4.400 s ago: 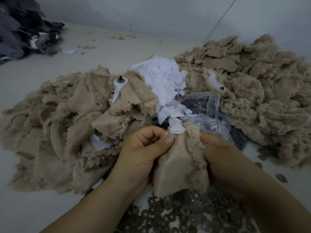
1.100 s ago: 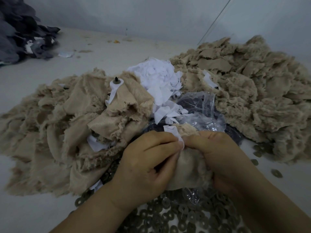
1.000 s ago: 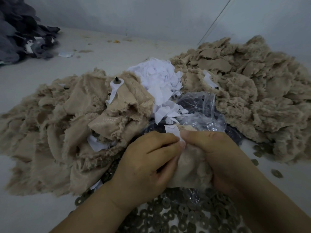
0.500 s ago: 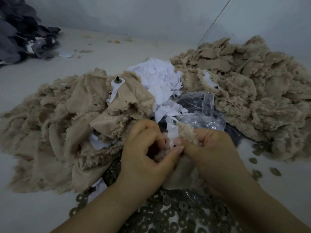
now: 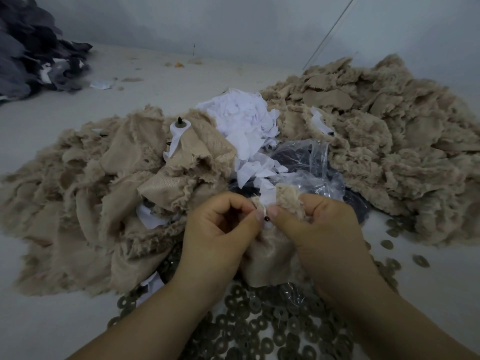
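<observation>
the small dark stud (image 5: 266,218) pokes out between the two thumbs. i judge it could slip back through the fur, or drop among the washers (image 5: 259,331), if either pinch loosens. the loose white patch (image 5: 268,192) could also slide off the hole. the left hand (image 5: 220,231) and right hand (image 5: 320,231) are both curled, pinching the plush piece (image 5: 267,263) at its top edge. the piece is near centre, held just above the washers, nearer than the clear bag (image 5: 309,162). it is beige and limp, smooth backing facing up, with frayed fluffy edges.
</observation>
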A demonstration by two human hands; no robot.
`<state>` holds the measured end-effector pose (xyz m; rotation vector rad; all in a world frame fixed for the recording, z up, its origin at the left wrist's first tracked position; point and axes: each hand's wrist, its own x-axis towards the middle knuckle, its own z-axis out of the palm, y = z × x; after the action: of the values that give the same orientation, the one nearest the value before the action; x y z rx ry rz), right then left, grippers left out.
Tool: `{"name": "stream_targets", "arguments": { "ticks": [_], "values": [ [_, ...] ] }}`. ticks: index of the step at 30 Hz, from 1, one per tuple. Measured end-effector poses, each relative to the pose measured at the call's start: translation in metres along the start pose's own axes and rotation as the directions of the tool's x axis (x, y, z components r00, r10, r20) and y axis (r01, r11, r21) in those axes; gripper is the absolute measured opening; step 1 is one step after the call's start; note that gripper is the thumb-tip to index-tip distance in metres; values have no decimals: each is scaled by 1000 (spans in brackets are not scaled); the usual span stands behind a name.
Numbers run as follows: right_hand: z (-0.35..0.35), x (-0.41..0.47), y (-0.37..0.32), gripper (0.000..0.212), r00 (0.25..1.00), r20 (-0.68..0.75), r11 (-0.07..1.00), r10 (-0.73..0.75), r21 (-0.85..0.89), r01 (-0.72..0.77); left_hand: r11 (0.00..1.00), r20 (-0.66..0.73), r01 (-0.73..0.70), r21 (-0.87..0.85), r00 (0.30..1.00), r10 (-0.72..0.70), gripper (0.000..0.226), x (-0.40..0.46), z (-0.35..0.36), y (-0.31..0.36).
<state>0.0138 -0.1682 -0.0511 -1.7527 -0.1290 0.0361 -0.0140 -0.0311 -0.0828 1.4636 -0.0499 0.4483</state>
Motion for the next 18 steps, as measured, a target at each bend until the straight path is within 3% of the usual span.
{"name": "stream_targets", "arguments": {
  "ticks": [6, 9, 12, 15, 18],
  "values": [
    [2, -1, 0, 9, 1000, -12, 999, -13, -33, 13, 995, -49, -7, 102, 999, 12, 11, -2, 2, 0],
    [1, -3, 3, 9, 999, -38, 999, -21, -34, 20, 945, -89, -103, 311, 987, 137, 13, -2, 6, -1],
    [-1, 0, 4, 6, 999, 0, 996, 50, 78, -50, 924, -67, -183, 337, 974, 217, 11, 0, 5, 2],
    [-3, 3, 5, 8, 990, 75, 973, 123, 187, -135, 807, 55, -380, 451, 915, 400, 12, 1, 0, 4],
    [-3, 7, 8, 27, 967, 142, 931, 212, 272, -244, 711, 123, -474, 520, 865, 486, 24, 1, -3, 3]
  ]
}}
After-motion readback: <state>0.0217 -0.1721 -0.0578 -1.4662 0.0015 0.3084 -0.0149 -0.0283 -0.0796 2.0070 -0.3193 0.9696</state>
